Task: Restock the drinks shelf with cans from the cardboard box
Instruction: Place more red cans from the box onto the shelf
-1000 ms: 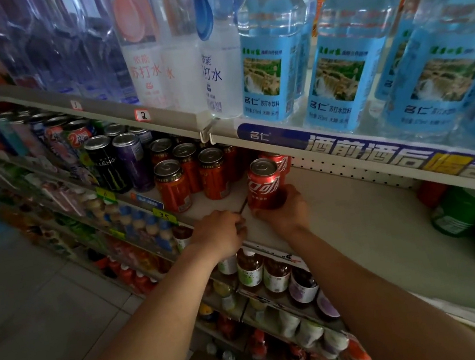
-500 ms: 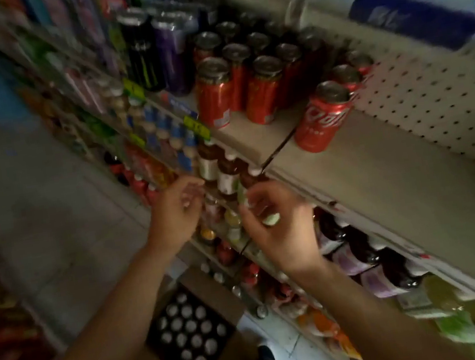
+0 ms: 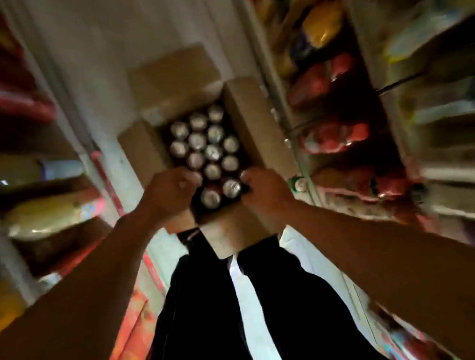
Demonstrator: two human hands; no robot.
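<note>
A pale tiled floor runs between blurred shelves of packaged goods on the left and right. On it stands an open brown cardboard box full of silver-topped cans. The left hand is curled over the box's near left corner and the right hand over its near right edge; whether either grips a can, I cannot tell.

Plain brown cardboard box, dark inside. Silver-topped cans in the box, with a hint of red on the sides near its front edge. Black trousers below the box. Pale whitish floor beyond the box. Blurred red and yellow packets right of the box.
</note>
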